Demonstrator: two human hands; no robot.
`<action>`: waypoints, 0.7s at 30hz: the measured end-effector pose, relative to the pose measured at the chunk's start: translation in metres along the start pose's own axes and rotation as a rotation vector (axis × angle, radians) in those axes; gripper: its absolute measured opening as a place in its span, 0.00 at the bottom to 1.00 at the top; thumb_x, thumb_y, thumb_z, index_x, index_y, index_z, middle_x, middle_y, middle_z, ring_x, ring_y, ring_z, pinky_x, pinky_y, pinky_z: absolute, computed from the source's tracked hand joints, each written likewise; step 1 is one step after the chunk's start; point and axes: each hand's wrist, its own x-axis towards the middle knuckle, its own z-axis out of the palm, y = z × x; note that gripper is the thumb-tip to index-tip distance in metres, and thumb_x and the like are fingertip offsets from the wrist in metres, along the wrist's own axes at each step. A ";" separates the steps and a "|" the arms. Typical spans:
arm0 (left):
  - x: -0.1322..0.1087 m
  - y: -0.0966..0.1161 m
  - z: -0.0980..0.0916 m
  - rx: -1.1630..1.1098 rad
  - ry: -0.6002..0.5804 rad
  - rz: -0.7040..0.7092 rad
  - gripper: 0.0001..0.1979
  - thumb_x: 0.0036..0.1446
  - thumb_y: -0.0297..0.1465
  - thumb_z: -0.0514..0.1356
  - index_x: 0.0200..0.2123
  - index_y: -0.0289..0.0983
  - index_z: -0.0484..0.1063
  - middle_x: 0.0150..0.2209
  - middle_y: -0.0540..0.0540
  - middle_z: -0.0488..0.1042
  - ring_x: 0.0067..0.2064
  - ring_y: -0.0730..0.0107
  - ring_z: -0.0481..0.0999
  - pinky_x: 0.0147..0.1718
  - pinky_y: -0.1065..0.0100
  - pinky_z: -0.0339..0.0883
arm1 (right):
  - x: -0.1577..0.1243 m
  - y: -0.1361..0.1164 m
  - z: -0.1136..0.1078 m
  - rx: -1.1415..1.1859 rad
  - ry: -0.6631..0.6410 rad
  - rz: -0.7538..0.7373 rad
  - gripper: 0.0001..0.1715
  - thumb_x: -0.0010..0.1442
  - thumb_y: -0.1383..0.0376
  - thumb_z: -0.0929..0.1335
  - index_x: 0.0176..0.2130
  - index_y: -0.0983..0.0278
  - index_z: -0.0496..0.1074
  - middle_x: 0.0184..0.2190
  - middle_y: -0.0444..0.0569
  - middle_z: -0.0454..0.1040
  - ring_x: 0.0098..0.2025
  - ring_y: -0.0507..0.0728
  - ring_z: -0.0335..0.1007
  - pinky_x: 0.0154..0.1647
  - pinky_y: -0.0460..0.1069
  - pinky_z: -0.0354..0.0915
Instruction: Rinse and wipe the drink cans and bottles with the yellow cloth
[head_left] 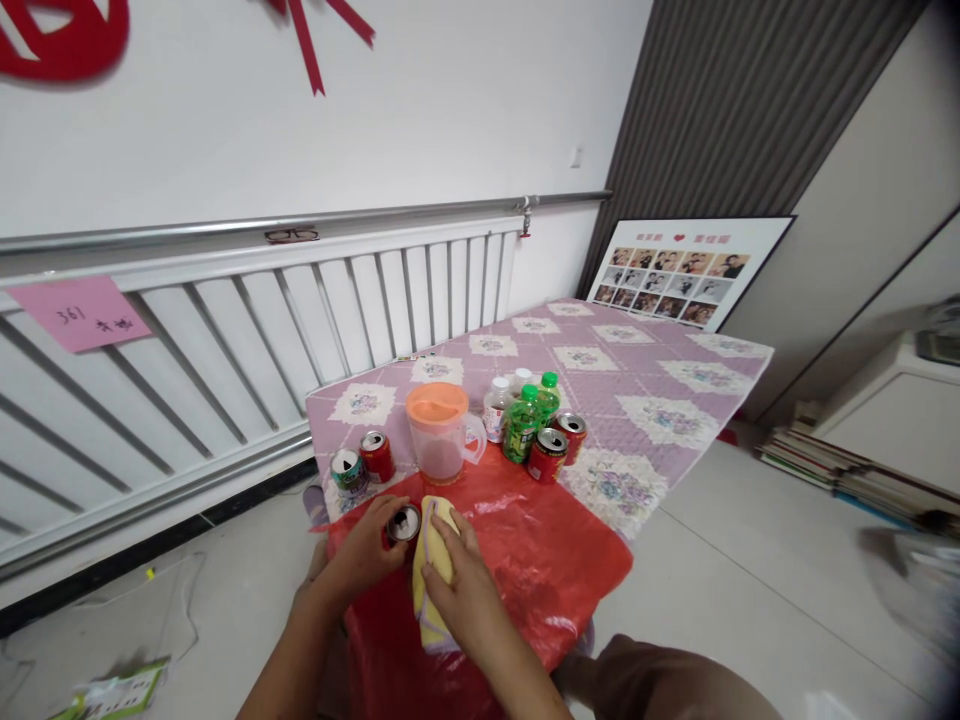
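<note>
With its fingers wrapped round an opened drink can [404,523], my left hand [369,545] is closed near the table's front edge. My right hand [463,580] grips a folded yellow cloth [433,560] with a purple edge, close against the can's right side. Whether cloth and can touch I cannot tell. Both are over a red plastic sheet [517,550] that hangs off the front of the table. Just behind stands a clear pitcher [439,450] with an orange lid [437,403]. A red can [376,456] and a green can [348,469], both opened, stand left of it.
Right of the pitcher stand green bottles [520,428], white-capped bottles [496,408] and two red cans [548,455]. A flowered cloth covers the table [585,358]. A white radiator [405,285] lines the wall behind; a photo board [686,270] leans at the back right.
</note>
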 end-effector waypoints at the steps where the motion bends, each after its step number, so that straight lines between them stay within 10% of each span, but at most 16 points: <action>1: 0.000 0.000 -0.001 0.000 -0.003 0.000 0.30 0.43 0.22 0.57 0.53 0.40 0.70 0.56 0.41 0.72 0.58 0.55 0.70 0.60 0.50 0.62 | 0.000 0.002 0.001 -0.003 -0.009 0.015 0.35 0.56 0.68 0.65 0.63 0.62 0.61 0.68 0.56 0.50 0.68 0.60 0.50 0.67 0.56 0.52; 9: -0.001 -0.001 -0.004 -0.010 -0.039 -0.019 0.31 0.45 0.23 0.58 0.56 0.38 0.67 0.58 0.39 0.69 0.60 0.55 0.68 0.60 0.50 0.61 | -0.005 0.021 0.010 -0.046 -0.076 0.102 0.35 0.56 0.67 0.66 0.62 0.67 0.63 0.67 0.62 0.54 0.68 0.62 0.51 0.67 0.58 0.51; 16: -0.007 0.012 0.013 0.092 0.185 -0.171 0.26 0.46 0.32 0.65 0.51 0.38 0.68 0.50 0.39 0.72 0.54 0.50 0.71 0.55 0.46 0.65 | -0.007 0.010 0.003 -0.040 -0.065 0.073 0.34 0.57 0.67 0.65 0.62 0.66 0.63 0.67 0.60 0.53 0.68 0.61 0.50 0.67 0.56 0.52; 21: -0.008 0.013 0.010 0.021 0.081 -0.088 0.23 0.46 0.27 0.61 0.49 0.38 0.70 0.49 0.40 0.73 0.53 0.55 0.73 0.55 0.50 0.66 | -0.003 0.002 -0.003 -0.026 -0.006 -0.021 0.34 0.56 0.67 0.65 0.62 0.62 0.62 0.68 0.56 0.51 0.68 0.59 0.50 0.66 0.55 0.53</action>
